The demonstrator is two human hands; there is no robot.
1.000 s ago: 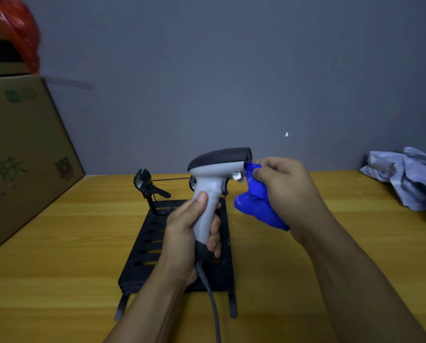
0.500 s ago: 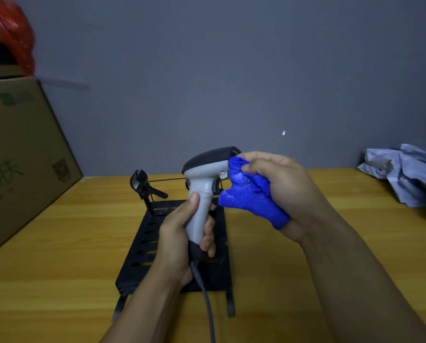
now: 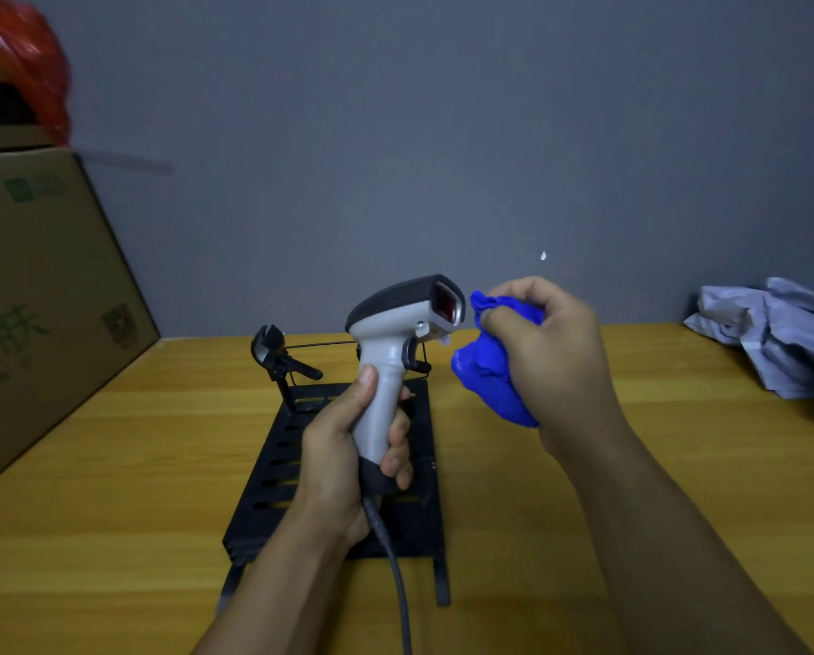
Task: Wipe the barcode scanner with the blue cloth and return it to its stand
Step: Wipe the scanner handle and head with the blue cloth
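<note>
Upright above the black slotted stand (image 3: 409,522), the scanner (image 3: 398,333) shows a smooth grey plastic handle, dark curved hood and reddish window facing right. Left hand (image 3: 343,451) has its grip clamped around the handle, cable (image 3: 395,574) trailing down toward the desk's (image 3: 112,489) near edge. Right hand (image 3: 544,352) grips the bunched, crinkled blue cloth (image 3: 487,375) just beside the window.

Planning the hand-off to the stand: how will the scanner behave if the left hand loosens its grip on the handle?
The barcode scanner looks rigid and top-heavy, its wide head above the narrow handle gripped by the left hand, so it would probably tip forward. The smooth plastic may slip. The cable hanging from the base would likely drag on it.
</note>
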